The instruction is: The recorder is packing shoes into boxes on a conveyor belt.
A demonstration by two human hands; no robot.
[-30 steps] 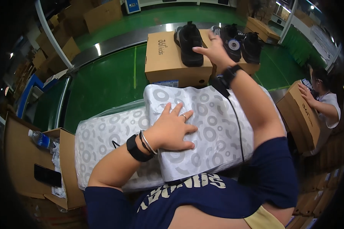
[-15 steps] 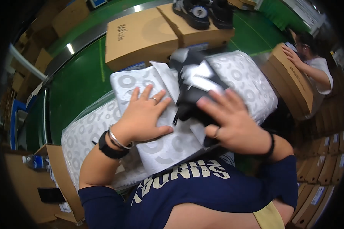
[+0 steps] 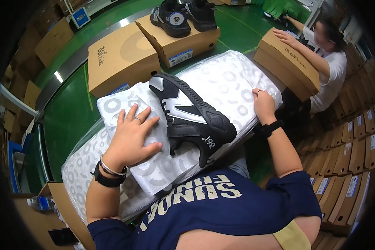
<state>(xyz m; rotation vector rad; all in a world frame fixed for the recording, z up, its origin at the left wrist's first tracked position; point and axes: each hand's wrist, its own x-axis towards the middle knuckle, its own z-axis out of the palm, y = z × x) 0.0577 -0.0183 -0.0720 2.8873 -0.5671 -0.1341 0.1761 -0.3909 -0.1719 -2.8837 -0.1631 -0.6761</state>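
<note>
My left hand (image 3: 134,134) lies with spread fingers on a folded sheet of white wrapping paper (image 3: 154,177) printed with grey rings. A black and silver sneaker (image 3: 191,118) rests on its side on the paper, sole toward the far right, apart from both hands. My right hand (image 3: 264,103) has its fingers closed at the right edge of the thick stack of tissue paper (image 3: 223,79), pinching the paper there. Beneath my left forearm the stack continues, partly covered by clear plastic.
Two brown shoe boxes, one plain on top (image 3: 123,56) and one bearing a pair of black sneakers (image 3: 173,21), stand on the green conveyor (image 3: 66,110). At right a co-worker (image 3: 331,62) holds another box (image 3: 285,62). Rows of shoe boxes (image 3: 346,183) fill the lower right; an open carton (image 3: 66,208) sits lower left.
My right hand has left the sneaker and moved right to the paper's edge, its fingers closing. The sneaker now lies still on its side. My left hand stays flat on the paper.
</note>
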